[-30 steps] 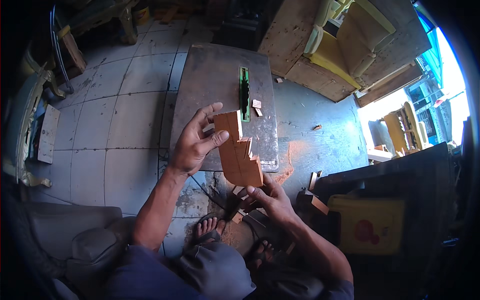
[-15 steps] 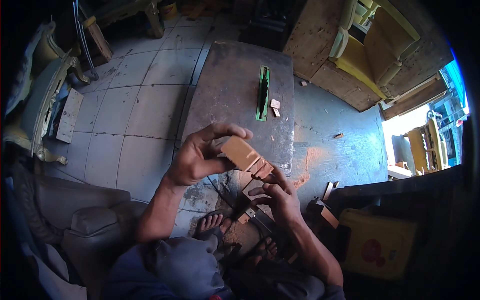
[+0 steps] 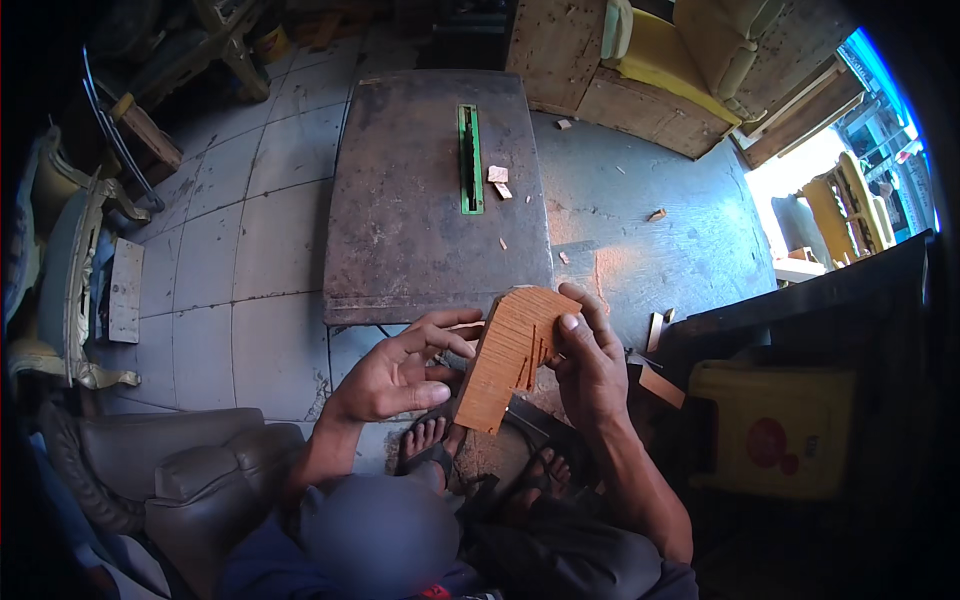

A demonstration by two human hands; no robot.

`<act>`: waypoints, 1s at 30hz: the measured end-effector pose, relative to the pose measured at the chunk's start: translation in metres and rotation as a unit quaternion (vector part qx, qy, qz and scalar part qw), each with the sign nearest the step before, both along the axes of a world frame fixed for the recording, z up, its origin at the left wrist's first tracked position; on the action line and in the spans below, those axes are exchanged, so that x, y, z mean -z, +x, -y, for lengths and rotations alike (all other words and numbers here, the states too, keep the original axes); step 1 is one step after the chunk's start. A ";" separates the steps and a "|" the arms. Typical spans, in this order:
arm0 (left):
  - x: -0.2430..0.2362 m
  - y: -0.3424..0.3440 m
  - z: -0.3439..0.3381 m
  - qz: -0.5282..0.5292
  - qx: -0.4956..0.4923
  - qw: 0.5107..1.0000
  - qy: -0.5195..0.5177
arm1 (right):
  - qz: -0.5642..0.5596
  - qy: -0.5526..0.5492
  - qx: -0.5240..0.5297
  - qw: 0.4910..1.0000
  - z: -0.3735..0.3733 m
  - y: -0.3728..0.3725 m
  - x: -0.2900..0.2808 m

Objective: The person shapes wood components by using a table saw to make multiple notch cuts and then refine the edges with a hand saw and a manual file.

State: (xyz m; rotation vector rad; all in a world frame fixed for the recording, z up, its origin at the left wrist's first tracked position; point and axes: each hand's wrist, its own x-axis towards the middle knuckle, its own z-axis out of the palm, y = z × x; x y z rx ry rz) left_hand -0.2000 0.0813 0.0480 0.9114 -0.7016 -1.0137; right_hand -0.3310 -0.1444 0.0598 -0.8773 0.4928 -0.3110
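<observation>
A notched reddish-brown wooden block [image 3: 510, 352] with saw cuts along one edge is held up in front of me, tilted, above my sandalled feet. My right hand [image 3: 590, 365] grips its right side, thumb on the face near the cuts. My left hand [image 3: 400, 370] is spread open at its left side, thumb and fingertips touching the block's lower left edge. Beyond the block stands a grey metal saw table [image 3: 400, 220] with a green blade insert [image 3: 468, 160] and small wood offcuts [image 3: 498, 178] on it.
A grey padded seat [image 3: 180, 470] is at lower left, a yellow plastic container [image 3: 775, 425] at right. Wooden panels and yellow upholstered furniture [image 3: 680, 70] stand at the back. An ornate chair frame [image 3: 70, 290] lies at left. Offcuts and sawdust lie on the tiled floor.
The block has been turned and passed from my left hand's grip into my right hand. My left hand has opened. The view has shifted closer to the saw table.
</observation>
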 end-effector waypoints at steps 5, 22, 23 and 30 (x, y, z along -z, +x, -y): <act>0.001 -0.003 0.001 -0.005 -0.030 0.999 0.039 | -0.002 -0.005 -0.003 1.000 -0.004 -0.004 0.000; 0.010 -0.006 -0.007 -0.016 -0.041 0.998 0.052 | -0.006 -0.036 -0.043 0.998 -0.011 -0.001 0.002; 0.011 -0.005 -0.008 -0.017 -0.041 0.998 0.052 | -0.011 -0.041 -0.044 0.998 -0.012 0.000 0.001; 0.011 -0.004 -0.010 -0.006 -0.050 0.997 0.063 | -0.022 -0.067 -0.061 0.996 -0.015 0.003 -0.001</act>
